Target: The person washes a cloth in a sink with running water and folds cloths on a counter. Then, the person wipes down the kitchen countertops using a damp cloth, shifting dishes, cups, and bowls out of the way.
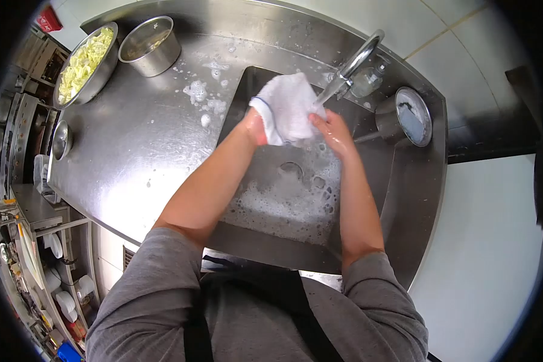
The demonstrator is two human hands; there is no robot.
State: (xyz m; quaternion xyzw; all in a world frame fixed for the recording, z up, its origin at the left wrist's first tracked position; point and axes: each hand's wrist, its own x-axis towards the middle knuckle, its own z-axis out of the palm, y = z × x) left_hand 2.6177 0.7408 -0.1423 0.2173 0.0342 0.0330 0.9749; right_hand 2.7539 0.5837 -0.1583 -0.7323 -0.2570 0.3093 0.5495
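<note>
A wet white cloth (292,105) with a blue line along one edge is held up over the sink (223,232), under the tap (359,57). My left hand (257,128) is at the cloth's left side, its fingers covered by the fabric. At the right edge, my right hand (335,131) grips the cloth with the thumb showing on top. Water from the spout runs down by the cloth and my right hand. Suds and soapy water lie in the basin around the drain (291,171).
On the steel counter (120,157) stand a bowl of chopped cabbage (87,66), a metal pot (151,47) and a small metal bowl (61,140). Foam spots the counter left of the sink. Right of the tap are a clear bottle (368,79) and a handled pot (404,117).
</note>
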